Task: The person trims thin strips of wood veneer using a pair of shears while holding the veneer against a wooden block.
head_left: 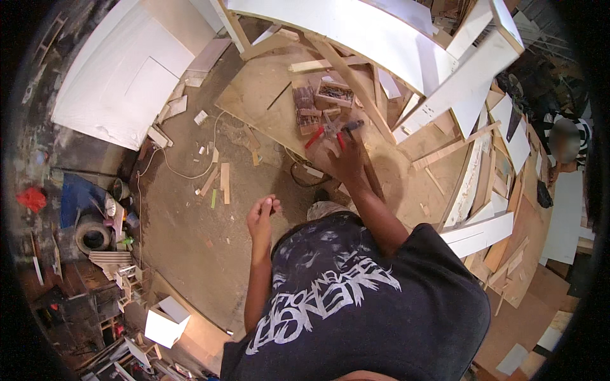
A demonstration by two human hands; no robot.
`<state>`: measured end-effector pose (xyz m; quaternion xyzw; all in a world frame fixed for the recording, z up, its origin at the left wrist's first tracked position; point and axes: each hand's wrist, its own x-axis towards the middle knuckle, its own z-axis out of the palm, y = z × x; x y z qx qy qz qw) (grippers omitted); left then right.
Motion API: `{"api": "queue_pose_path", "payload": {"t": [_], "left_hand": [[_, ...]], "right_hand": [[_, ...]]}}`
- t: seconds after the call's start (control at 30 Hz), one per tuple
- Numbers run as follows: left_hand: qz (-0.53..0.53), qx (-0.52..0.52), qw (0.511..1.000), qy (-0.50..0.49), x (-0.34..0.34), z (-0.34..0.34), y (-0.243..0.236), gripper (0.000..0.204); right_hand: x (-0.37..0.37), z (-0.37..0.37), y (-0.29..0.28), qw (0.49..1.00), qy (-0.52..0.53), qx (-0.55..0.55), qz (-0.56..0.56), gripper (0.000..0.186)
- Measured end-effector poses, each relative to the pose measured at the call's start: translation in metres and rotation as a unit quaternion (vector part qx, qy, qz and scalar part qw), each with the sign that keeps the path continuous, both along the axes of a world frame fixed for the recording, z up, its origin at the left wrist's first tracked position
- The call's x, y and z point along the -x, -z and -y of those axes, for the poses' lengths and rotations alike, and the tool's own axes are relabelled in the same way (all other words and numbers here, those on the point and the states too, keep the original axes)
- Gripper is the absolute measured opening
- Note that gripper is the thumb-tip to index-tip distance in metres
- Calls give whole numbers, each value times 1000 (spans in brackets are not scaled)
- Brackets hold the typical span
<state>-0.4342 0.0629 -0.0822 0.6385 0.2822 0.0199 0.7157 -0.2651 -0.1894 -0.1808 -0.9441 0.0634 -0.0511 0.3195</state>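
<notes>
Left hand [259,216] half-curled at left, whether holding anything unclear, right hand [346,165] farther right at red-handled pliers [341,141], grip indistinct, small wooden box [335,101] beyond

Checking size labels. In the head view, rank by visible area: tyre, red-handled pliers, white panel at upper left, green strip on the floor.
Largest to smallest, as they look:
1. White panel
2. Tyre
3. Red-handled pliers
4. Green strip
Real sizes could differ; fisheye distorts.
</notes>
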Motion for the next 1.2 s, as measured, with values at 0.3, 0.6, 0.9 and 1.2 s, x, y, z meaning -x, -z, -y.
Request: {"api": "queue_pose_path", "payload": {"t": [0.3, 0.6, 0.9, 1.2], "left_hand": [[107, -15, 982, 157, -221, -6, -55, 25], [319, -262, 875, 253, -408, -20, -70, 31], [366, -267, 749, 483, -508, -35, -92, 54], [316, -315, 731, 517, -519, -25, -79, 43]], "right_hand": [[-62, -41, -44, 986, 73, 24, -147, 54], [-40, -21, -38, 950, 206, -183, -147, 36], [-73, -111, -155, 767, 290, -554, -146, 66], [-126, -147, -162, 639, 255, -717, -113, 78]]}}
